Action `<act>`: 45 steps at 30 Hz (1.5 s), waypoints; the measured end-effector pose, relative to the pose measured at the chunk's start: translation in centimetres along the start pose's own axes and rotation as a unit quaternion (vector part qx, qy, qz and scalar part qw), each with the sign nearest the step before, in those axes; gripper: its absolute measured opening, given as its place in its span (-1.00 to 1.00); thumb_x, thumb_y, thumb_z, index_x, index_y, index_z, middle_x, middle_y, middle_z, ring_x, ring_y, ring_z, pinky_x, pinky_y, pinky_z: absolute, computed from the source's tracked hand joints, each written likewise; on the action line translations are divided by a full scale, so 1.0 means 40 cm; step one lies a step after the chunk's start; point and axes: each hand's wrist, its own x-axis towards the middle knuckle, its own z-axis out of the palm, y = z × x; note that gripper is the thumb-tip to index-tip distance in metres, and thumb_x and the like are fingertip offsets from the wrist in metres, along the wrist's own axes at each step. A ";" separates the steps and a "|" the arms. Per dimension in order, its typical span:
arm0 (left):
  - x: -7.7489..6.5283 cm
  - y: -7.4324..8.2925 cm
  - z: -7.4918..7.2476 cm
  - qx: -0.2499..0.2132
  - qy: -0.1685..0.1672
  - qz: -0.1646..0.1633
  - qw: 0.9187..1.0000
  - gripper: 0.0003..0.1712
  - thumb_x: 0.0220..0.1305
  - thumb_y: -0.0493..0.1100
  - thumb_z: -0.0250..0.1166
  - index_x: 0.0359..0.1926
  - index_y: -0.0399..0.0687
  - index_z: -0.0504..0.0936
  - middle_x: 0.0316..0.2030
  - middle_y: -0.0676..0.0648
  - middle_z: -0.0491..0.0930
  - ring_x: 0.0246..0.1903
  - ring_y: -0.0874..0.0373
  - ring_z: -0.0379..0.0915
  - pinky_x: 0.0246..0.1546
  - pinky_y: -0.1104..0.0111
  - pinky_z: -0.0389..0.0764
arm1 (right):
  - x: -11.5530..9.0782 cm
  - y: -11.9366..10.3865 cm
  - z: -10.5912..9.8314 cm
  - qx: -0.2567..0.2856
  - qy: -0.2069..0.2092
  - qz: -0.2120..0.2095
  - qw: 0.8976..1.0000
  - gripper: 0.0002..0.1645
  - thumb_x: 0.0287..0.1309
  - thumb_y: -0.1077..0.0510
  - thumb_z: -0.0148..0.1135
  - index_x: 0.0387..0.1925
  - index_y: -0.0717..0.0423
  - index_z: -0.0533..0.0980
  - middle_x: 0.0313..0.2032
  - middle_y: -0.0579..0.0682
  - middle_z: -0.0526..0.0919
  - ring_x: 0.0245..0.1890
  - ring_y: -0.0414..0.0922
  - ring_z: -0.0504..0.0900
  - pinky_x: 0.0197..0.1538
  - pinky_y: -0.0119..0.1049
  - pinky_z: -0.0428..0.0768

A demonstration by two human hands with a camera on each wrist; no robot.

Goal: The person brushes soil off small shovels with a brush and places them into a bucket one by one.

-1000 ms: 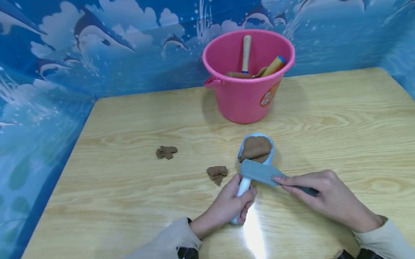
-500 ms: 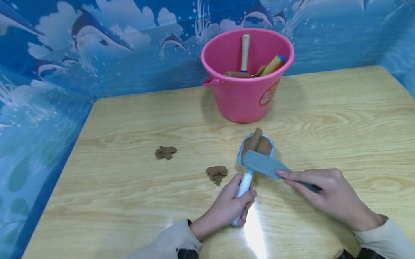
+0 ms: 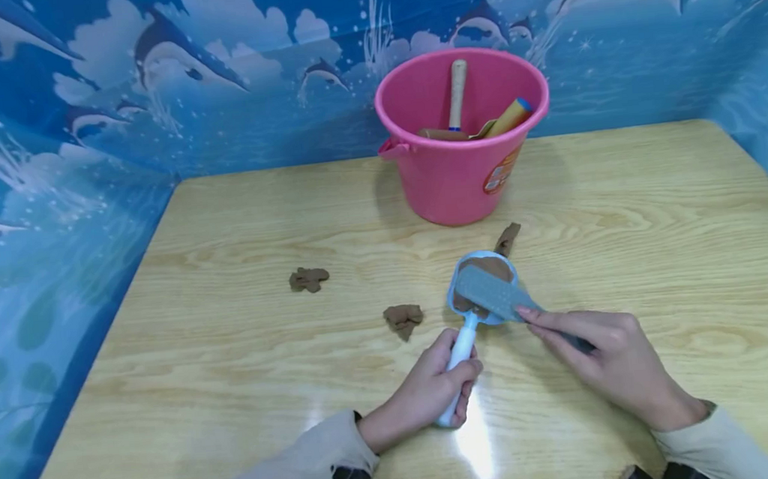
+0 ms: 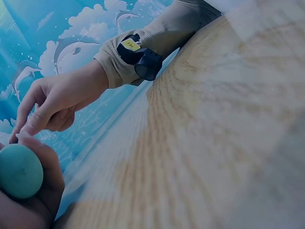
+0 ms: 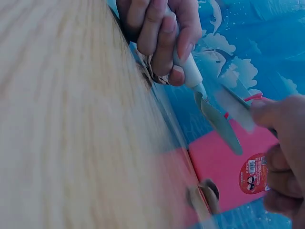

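Note:
My left hand (image 3: 429, 388) grips the handle of a light-blue toy shovel (image 3: 461, 354), whose scoop is raised a little off the table. Brown clay (image 3: 490, 263) lines the scoop. Between thumb and fingers, my right hand (image 3: 620, 360) pinches a grey-blue plastic knife (image 3: 493, 291), its flat blade across the scoop. Just past the scoop's far rim, a strip of brown clay (image 3: 508, 239) lies on the table. In the right wrist view the scoop (image 5: 220, 125) hangs beside the blurred knife (image 5: 237, 107). The left wrist view shows the round end of the shovel handle (image 4: 20, 171) in my left hand.
A pink bucket (image 3: 467, 180) stands at the back of the table (image 3: 232, 372), holding a white-handled tool (image 3: 457, 97) and a yellow handle (image 3: 511, 117). Two clay lumps lie left of the shovel: one nearer (image 3: 403, 319), one farther (image 3: 309, 279). A dolphin-print sheet (image 3: 264, 91) encloses the back and sides.
A clay strip that rose on top of the scoop has left it and now lies on the table beyond. The shovel has tilted and shifted slightly right; the knife has moved over the scoop.

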 end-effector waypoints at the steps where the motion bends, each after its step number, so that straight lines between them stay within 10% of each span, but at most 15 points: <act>1: 0.000 0.000 -0.001 -0.001 -0.001 -0.001 1.000 -0.79 0.32 -0.24 0.08 -0.08 -0.22 0.32 -0.61 -0.01 0.35 -0.80 0.22 0.26 -0.83 0.46 0.41 | -0.001 -0.001 0.002 0.001 -0.013 -0.007 1.000 -0.64 0.31 -0.02 0.15 -0.27 0.16 0.71 -0.21 -0.04 0.74 -0.18 -0.34 0.69 -0.10 -0.60 0.60; 8: 0.000 0.000 -0.003 0.001 -0.003 0.003 1.000 -0.78 0.32 -0.24 0.09 -0.07 -0.23 0.32 -0.60 -0.01 0.35 -0.79 0.21 0.26 -0.83 0.46 0.42 | 0.000 -0.002 -0.003 -0.106 0.003 0.039 0.994 -0.60 0.32 -0.10 0.10 -0.21 0.07 0.71 -0.31 -0.03 0.75 -0.39 -0.18 0.74 -0.32 -0.49 0.67; 16: 0.003 0.001 -0.003 0.001 0.004 0.011 1.000 -0.77 0.30 -0.27 0.09 -0.07 -0.24 0.31 -0.61 -0.02 0.34 -0.80 0.21 0.24 -0.85 0.46 0.40 | -0.004 -0.004 -0.003 0.026 -0.053 0.017 0.998 -0.82 0.05 0.22 0.39 -0.24 0.11 0.71 -0.20 -0.03 0.74 -0.16 -0.31 0.68 -0.11 -0.58 0.61; 25: 0.005 0.001 0.000 0.030 0.007 0.027 0.999 -0.79 0.26 -0.31 0.10 -0.10 -0.27 0.34 -0.63 -0.01 0.35 -0.80 0.25 0.24 -0.86 0.49 0.38 | 0.003 -0.007 -0.016 -0.153 -0.010 0.020 0.988 -0.58 0.32 -0.13 0.08 -0.27 0.03 0.73 -0.49 0.01 0.74 -0.66 -0.14 0.68 -0.64 -0.34 0.58; 33: 0.000 -0.002 0.000 0.026 0.001 0.022 0.999 -0.77 0.27 -0.29 0.10 -0.08 -0.25 0.32 -0.63 -0.01 0.34 -0.81 0.23 0.26 -0.86 0.46 0.43 | -0.002 -0.008 -0.012 -0.006 -0.025 0.012 1.000 -0.72 0.27 0.02 0.21 -0.25 0.12 0.71 -0.23 -0.02 0.75 -0.22 -0.30 0.70 -0.15 -0.59 0.62; 40: -0.001 0.000 -0.001 0.046 -0.004 0.038 0.998 -0.78 0.27 -0.31 0.09 -0.08 -0.28 0.33 -0.64 -0.02 0.36 -0.82 0.26 0.26 -0.87 0.47 0.41 | 0.001 -0.009 -0.007 -0.127 -0.014 -0.003 0.992 -0.53 0.36 -0.15 0.02 -0.29 0.02 0.73 -0.47 -0.07 0.75 -0.62 -0.23 0.67 -0.59 -0.41 0.59; 45: -0.002 0.000 0.003 0.051 -0.006 0.039 0.998 -0.80 0.27 -0.33 0.08 -0.11 -0.29 0.32 -0.67 -0.02 0.36 -0.85 0.28 0.25 -0.88 0.47 0.40 | 0.000 -0.001 -0.019 -0.100 0.024 0.015 0.995 -0.53 0.36 -0.13 0.03 -0.26 0.10 0.72 -0.38 -0.03 0.76 -0.44 -0.29 0.71 -0.35 -0.59 0.63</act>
